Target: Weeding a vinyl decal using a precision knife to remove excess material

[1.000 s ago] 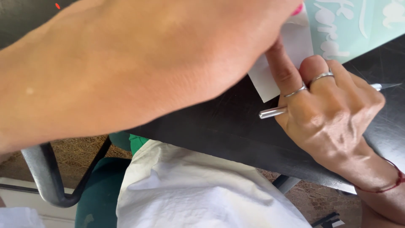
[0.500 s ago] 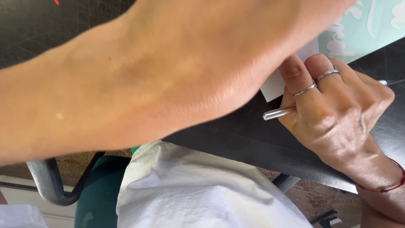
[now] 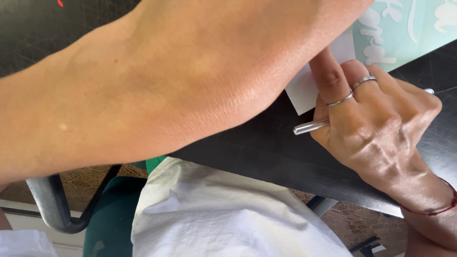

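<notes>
A small craft or sign-making workspace, seen from a seated position. A scratched black surface (image 3: 266, 152) carries a pale green vinyl sheet (image 3: 404, 33) with white cut lettering at 1 o'clock, and a green chair (image 3: 112, 214) with a metal armrest (image 3: 52, 204) shows at 7 o'clock.

A black table (image 3: 266, 152) ran from the upper left of the frame to the right edge, its near edge slanting down toward the lower right. Its surface was scratched and glossy. A pale teal sheet (image 3: 409, 33) with white cut lettering lay flat on it at the upper right. A white paper (image 3: 304, 90) lay at that sheet's lower left corner. A thin metal tool (image 3: 309, 127) rested on the table just below the paper.
</notes>
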